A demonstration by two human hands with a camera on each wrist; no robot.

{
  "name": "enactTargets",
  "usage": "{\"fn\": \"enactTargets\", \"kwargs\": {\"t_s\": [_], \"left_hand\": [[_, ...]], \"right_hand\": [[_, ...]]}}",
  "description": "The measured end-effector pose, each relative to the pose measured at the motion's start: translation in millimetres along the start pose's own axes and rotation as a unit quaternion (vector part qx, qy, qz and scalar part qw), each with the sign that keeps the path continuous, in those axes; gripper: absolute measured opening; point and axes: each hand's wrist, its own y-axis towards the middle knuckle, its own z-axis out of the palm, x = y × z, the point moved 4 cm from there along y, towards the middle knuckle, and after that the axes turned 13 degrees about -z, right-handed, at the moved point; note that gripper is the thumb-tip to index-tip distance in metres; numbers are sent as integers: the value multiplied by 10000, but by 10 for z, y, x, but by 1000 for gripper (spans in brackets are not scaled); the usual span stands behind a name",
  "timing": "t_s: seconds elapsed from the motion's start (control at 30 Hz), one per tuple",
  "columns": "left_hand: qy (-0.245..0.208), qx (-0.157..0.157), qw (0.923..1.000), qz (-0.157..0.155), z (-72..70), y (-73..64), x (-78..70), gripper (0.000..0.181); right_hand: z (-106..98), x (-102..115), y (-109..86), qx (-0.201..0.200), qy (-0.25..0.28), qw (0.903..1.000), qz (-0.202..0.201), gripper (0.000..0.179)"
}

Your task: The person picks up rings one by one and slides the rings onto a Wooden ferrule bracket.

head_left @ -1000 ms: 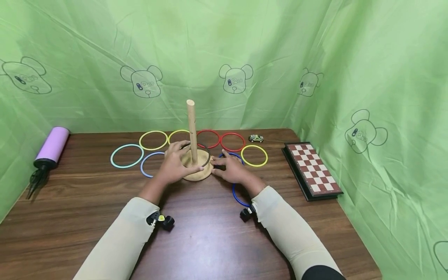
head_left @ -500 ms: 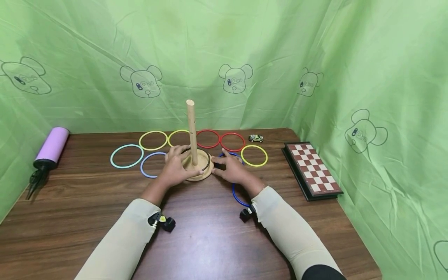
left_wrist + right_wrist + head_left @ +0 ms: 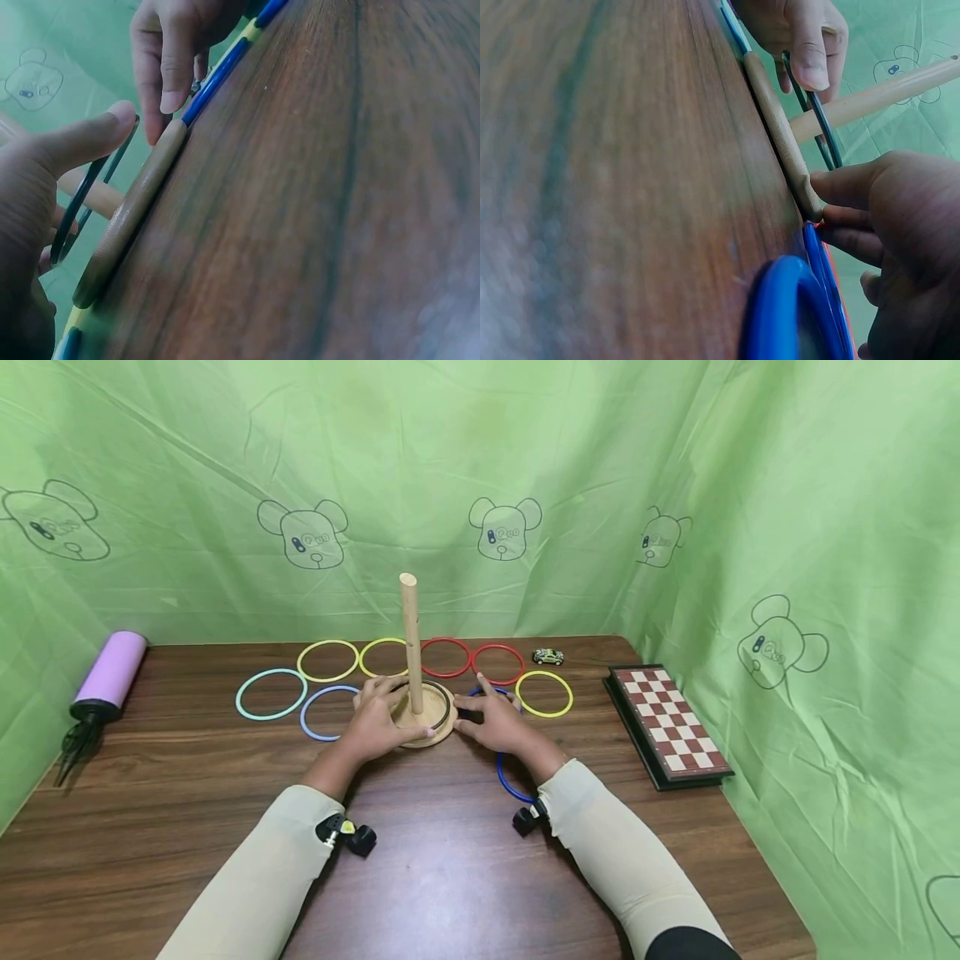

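Note:
A wooden peg (image 3: 412,643) stands upright on its round wooden base (image 3: 424,742) at the middle of the table. My left hand (image 3: 371,718) holds a black ring (image 3: 821,120) between thumb and fingers, on the base's left side. The ring goes round the peg low down, slightly above the base in both wrist views. My right hand (image 3: 497,720) pinches the base's right edge with its thumb and fingertips. Beneath that hand lie dark blue rings (image 3: 510,781), partly hidden by it. A light blue ring (image 3: 306,727) lies beside my left hand.
Yellow rings (image 3: 328,682), red rings (image 3: 498,683) and a turquoise ring (image 3: 272,718) lie flat around the base. A toy car (image 3: 548,657) stands at the back. A chessboard (image 3: 675,727) lies right, a purple pump (image 3: 112,672) left. Green curtains (image 3: 420,460) surround the table.
My left hand has lowered the black ring along the peg towards the base, slightly over the last second. The right hand has stayed at the base's edge.

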Motion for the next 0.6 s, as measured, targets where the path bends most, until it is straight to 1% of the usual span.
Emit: {"fn": "enactTargets", "kwargs": {"t_s": [0.33, 0.6], "left_hand": [[176, 210, 9995, -156, 57, 7, 16, 100], [184, 336, 9992, -74, 96, 20, 51, 104]], "right_hand": [[8, -23, 0, -29, -29, 10000, -28, 50], [3, -20, -4, -19, 51, 10000, 0, 49]]}}
